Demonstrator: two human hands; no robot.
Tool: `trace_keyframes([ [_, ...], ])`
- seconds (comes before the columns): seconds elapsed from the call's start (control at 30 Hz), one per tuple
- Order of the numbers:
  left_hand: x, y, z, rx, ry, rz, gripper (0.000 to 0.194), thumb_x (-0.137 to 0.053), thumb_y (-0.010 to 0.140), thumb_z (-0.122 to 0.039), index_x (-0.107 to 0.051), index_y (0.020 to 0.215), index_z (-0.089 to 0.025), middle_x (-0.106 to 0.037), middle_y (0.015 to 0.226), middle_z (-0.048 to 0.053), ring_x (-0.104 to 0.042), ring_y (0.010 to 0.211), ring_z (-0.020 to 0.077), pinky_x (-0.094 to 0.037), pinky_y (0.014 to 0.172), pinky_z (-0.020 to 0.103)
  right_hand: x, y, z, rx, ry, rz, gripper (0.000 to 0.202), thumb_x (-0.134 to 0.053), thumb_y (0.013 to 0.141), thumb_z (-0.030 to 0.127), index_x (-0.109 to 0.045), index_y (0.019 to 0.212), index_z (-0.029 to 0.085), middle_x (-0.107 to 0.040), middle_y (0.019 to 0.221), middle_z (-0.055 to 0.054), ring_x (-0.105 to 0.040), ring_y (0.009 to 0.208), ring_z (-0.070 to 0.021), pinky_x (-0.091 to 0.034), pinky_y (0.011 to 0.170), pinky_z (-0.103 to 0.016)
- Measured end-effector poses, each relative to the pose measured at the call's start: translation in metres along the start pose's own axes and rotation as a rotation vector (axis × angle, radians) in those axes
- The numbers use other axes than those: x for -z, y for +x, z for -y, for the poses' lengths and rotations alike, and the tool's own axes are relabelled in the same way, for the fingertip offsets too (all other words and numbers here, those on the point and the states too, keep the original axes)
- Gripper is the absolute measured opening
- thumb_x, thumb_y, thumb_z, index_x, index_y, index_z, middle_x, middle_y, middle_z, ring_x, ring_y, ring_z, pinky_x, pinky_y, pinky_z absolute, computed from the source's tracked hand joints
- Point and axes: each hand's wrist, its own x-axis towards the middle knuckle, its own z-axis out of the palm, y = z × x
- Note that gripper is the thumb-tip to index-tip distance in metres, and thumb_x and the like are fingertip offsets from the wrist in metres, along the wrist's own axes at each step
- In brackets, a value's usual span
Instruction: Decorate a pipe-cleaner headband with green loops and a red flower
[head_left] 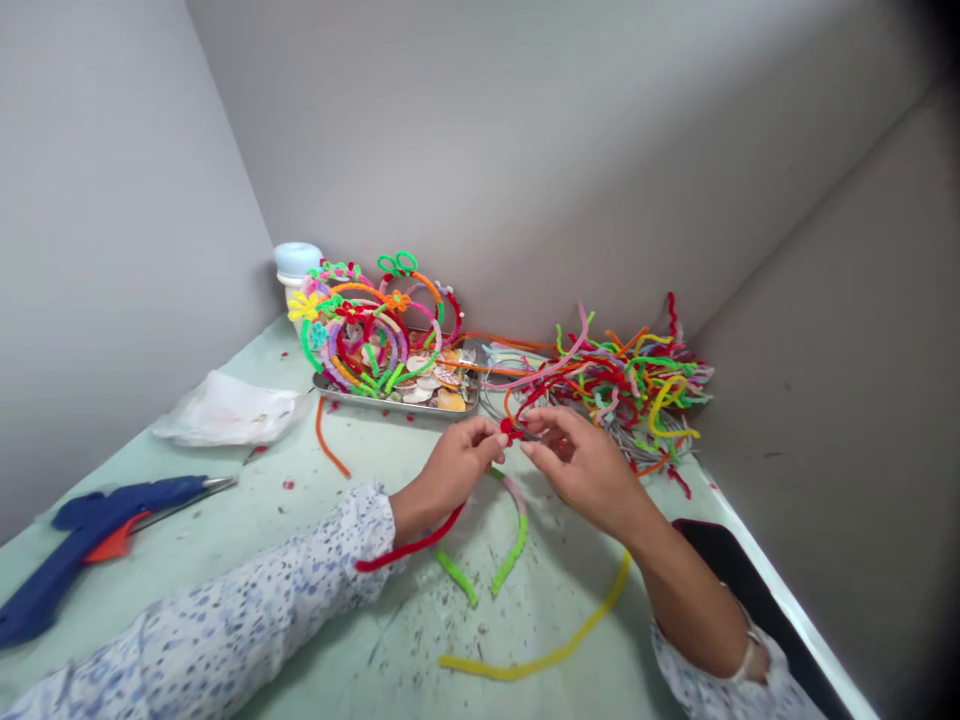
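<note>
My left hand (461,462) is closed in a pinch on a red pipe cleaner (420,549), whose tail runs back under the wrist toward the sleeve. At the fingertips the red strand is bunched into a small red knot (508,428). My right hand (589,465) faces it from the right, its curled thumb and fingers around the other part of the red strand; the exact grip is partly hidden. Below the hands lies a headband (519,530) wrapped in green and pink, its upper part hidden. A yellow pipe cleaner (536,665) curves across the table in front.
Finished colourful headbands (360,330) lean over a metal tray (390,403) of flat pieces. Behind my right hand is a heap of pipe cleaners (630,385). A blue glue gun (97,530), a plastic bag (232,408) and an orange pipe cleaner (328,440) lie left. A black object (739,570) is right.
</note>
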Motion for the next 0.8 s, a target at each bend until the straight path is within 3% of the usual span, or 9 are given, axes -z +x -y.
trace_keyframes([
  [0.07,0.001,0.001,-0.002,0.054,-0.078,0.045,0.021,-0.051,0.08,-0.031,-0.051,0.066,-0.015,-0.046,0.059,-0.003,-0.038,0.055,0.0094,-0.03,0.056,0.023,0.001,-0.001,0.001,0.201,-0.184,-0.002,0.024,-0.056,0.081,0.021,-0.059,0.104,0.023,-0.061,0.099,-0.006,-0.059,0.08,-0.0174,-0.048,0.073,-0.032],
  [0.13,0.001,0.001,-0.005,0.09,-0.113,0.095,0.022,-0.053,0.079,-0.032,-0.051,0.064,-0.015,-0.043,0.056,-0.004,-0.035,0.052,0.0085,-0.027,0.053,0.023,0.002,-0.003,0.001,0.303,-0.286,0.023,0.021,-0.052,0.083,0.019,-0.059,0.103,0.023,-0.061,0.098,-0.007,-0.059,0.085,-0.0189,-0.048,0.075,-0.032],
  [0.33,-0.002,-0.001,-0.005,0.099,-0.101,0.118,0.022,-0.053,0.079,-0.033,-0.051,0.066,-0.016,-0.044,0.055,-0.005,-0.035,0.05,0.0083,-0.028,0.053,0.023,0.004,-0.004,-0.002,0.346,-0.403,0.037,0.012,-0.049,0.086,0.021,-0.06,0.092,0.021,-0.062,0.09,-0.006,-0.058,0.084,-0.0186,-0.046,0.074,-0.03],
  [0.47,-0.003,-0.005,-0.001,-0.066,0.02,0.097,0.018,-0.048,0.084,-0.032,-0.051,0.074,-0.017,-0.048,0.065,-0.003,-0.043,0.061,0.0109,-0.034,0.059,0.024,0.004,-0.003,0.003,0.189,-0.33,0.059,0.013,-0.049,0.084,0.022,-0.06,0.078,0.021,-0.06,0.078,-0.002,-0.054,0.069,-0.0147,-0.04,0.062,-0.026],
  [0.57,-0.003,-0.01,0.0,-0.201,0.287,0.038,0.016,-0.044,0.087,-0.029,-0.05,0.078,-0.018,-0.05,0.068,-0.001,-0.044,0.064,0.0126,-0.034,0.061,0.025,0.002,-0.001,0.006,-0.021,-0.161,0.135,0.015,-0.049,0.082,0.024,-0.057,0.069,0.02,-0.056,0.064,0.002,-0.048,0.058,-0.0121,-0.034,0.053,-0.024],
  [0.73,-0.004,-0.015,0.001,-0.55,0.737,0.037,0.015,-0.038,0.088,-0.022,-0.05,0.079,-0.018,-0.054,0.078,0.005,-0.046,0.073,0.0175,-0.033,0.067,0.03,-0.002,-0.001,0.0,-0.447,0.388,0.288,0.02,-0.05,0.075,0.028,-0.049,0.058,0.019,-0.045,0.049,0.005,-0.038,0.043,-0.0082,-0.025,0.042,-0.021],
  [0.8,-0.005,-0.016,0.002,-0.57,0.755,0.03,0.015,-0.038,0.087,-0.022,-0.05,0.08,-0.019,-0.054,0.078,0.006,-0.047,0.074,0.0182,-0.034,0.068,0.031,-0.002,-0.001,-0.003,-0.552,0.585,0.348,0.021,-0.053,0.074,0.032,-0.05,0.059,0.018,-0.047,0.053,0.005,-0.039,0.043,-0.0072,-0.024,0.04,-0.02],
])
